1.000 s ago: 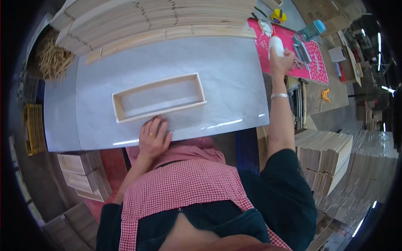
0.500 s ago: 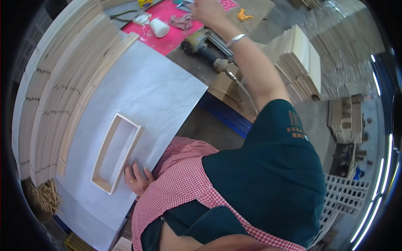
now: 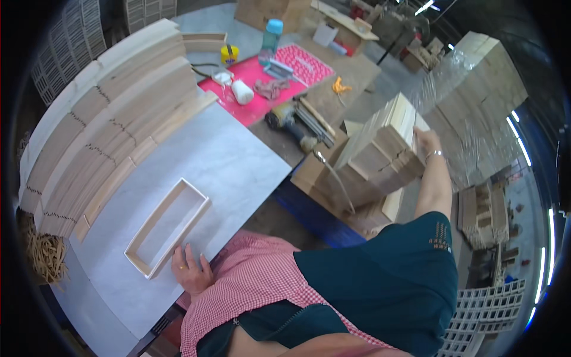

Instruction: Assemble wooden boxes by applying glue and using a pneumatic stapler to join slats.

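A shallow, open rectangular wooden frame (image 3: 143,223) lies on the white sheet-covered tabletop (image 3: 238,143). My left hand (image 3: 191,272) rests beside its near long side, fingers apart and stretched out, the fingertips at or close to the wood. My right arm reaches out to the right. There, my right hand (image 3: 428,141) is closed on the edge of a pale thin wooden board (image 3: 420,124) at the outer side of a board stack (image 3: 377,143). The fingertips of that hand are partly hidden.
Tall rows of stacked wooden strips (image 3: 119,128) line the table's left side. A nail gun (image 3: 291,126) with a hose lies beyond the sheet, near a white bottle (image 3: 242,92), a pink mat (image 3: 256,74) and a blue bottle (image 3: 271,38). Wrapped stacks (image 3: 476,107) stand at far right.
My right hand has moved right and nearer, from above the pink mat to the board stack. The view has shifted. My left hand stays beside the wooden frame.
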Demonstrator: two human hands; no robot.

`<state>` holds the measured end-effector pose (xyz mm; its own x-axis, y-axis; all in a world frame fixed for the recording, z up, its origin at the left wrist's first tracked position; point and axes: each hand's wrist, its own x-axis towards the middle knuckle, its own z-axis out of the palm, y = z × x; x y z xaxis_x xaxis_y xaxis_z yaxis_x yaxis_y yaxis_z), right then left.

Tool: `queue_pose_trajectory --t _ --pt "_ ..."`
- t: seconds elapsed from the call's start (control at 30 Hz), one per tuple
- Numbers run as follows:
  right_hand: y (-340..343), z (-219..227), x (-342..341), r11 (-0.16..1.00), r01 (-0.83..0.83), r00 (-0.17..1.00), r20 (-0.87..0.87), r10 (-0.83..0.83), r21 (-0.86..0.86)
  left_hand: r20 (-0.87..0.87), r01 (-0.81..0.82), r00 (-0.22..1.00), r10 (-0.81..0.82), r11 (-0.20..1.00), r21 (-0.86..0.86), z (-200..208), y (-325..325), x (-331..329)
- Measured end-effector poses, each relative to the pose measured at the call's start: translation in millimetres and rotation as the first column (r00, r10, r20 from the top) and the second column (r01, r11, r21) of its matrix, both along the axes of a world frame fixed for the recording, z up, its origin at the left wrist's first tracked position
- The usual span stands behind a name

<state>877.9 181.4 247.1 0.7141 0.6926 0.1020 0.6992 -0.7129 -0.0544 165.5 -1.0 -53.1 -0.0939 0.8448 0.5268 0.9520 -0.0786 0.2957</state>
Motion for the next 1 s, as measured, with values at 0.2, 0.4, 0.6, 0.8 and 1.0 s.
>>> queue_pose_trajectory --t 0.2,0.4,0.6,0.8,1.0 --pt "-17.1 -5.6 -42.5 0.947 0.213 0.975 0.015 -0.223 0.239 0.03 0.019 0.999 -0.019 1.0 0.017 0.2 -7.6 -5.0" --pt "54.0 25.0 -176.1 0.708 -0.587 0.799 0.419 0.431 0.391 0.365 0.166 0.917 -0.163 0.986 0.022 37.2 7.5 5.8" --pt "41.1 -86.5 -417.1 -0.329 -0.928 -0.263 0.322 0.91 0.173 0.991 0.265 -0.134 -0.008 0.963 0.044 143.8 36.1 14.9" --pt "5.8 -120.0 -514.1 -0.594 -0.752 -0.583 0.133 0.802 0.284 0.925 0.116 -0.364 0.106 0.991 -0.068 124.5 -1.1 -31.2" --pt "9.6 -115.9 -528.6 -0.62 -0.737 -0.63 0.062 0.775 0.269 0.922 0.034 -0.376 0.094 0.996 -0.087 114.5 -27.7 -56.5"
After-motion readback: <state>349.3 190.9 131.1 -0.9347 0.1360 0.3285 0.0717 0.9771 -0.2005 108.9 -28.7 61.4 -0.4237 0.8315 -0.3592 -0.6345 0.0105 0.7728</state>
